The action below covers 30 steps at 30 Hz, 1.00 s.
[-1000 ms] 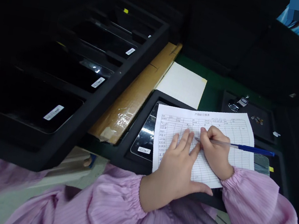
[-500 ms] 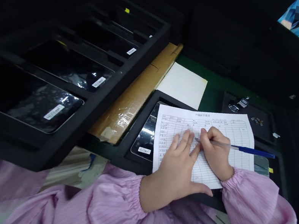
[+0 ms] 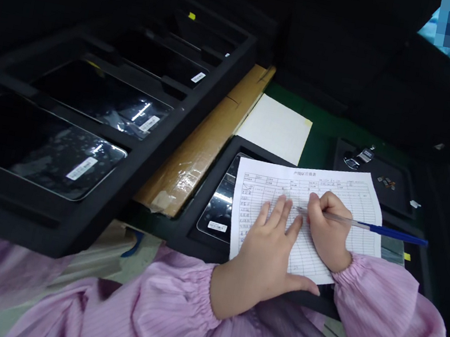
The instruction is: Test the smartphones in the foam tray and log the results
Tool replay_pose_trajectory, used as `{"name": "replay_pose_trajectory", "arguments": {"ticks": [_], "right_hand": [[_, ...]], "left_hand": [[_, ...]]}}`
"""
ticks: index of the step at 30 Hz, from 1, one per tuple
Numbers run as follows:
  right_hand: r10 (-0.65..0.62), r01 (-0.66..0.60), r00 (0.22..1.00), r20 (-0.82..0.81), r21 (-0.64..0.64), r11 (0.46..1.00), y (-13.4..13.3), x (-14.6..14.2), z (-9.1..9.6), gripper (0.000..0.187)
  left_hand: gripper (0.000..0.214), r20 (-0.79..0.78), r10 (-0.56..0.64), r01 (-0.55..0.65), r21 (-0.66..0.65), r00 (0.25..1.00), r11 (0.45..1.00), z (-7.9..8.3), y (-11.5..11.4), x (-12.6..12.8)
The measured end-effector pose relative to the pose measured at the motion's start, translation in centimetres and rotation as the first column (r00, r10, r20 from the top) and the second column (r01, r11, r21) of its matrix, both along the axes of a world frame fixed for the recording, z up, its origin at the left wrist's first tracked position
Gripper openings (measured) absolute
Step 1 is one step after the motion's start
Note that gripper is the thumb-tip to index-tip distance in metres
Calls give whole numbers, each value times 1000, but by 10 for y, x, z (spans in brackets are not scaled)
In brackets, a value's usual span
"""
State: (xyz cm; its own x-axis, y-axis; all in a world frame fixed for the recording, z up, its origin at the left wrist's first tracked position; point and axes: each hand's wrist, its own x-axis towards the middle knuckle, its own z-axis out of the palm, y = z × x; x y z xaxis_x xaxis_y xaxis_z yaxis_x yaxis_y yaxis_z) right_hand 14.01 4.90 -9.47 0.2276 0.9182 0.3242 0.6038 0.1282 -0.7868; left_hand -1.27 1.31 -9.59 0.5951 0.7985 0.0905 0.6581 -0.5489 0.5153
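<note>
A white printed form (image 3: pixel 336 182) with a ruled table lies over a dark tray, covering part of a black glass panel (image 3: pixel 219 202) with a small label. My left hand (image 3: pixel 265 251) rests flat on the sheet, fingers spread and thumb out to the right. Pinched in my right hand (image 3: pixel 329 230) is a ballpoint pen (image 3: pixel 388 232) with a clear barrel and a blue end. Its tip points left, close to the paper beside my left fingertips; whether it touches is too small to tell.
At left, a black foam tray (image 3: pixel 116 190) holds several labelled glass panels (image 3: pixel 45 148). A brown cardboard strip (image 3: pixel 206 148) runs beside it. White paper (image 3: pixel 278 125) lies behind the form. A small dark tray (image 3: pixel 403 194) holds little parts at back right. Another person shows at top right.
My right hand has shifted slightly right with the pen, whose blue end has swung right and a little lower. My left hand and the form stay in place.
</note>
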Motion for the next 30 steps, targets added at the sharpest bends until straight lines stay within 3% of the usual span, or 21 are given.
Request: {"name": "replay_pose_trajectory", "arguments": {"ticks": [30], "right_hand": [[79, -76, 996, 34, -80, 994, 2, 3, -3, 44]], "left_hand": [[122, 2, -10, 10, -40, 1000, 999, -2, 1, 1]]}}
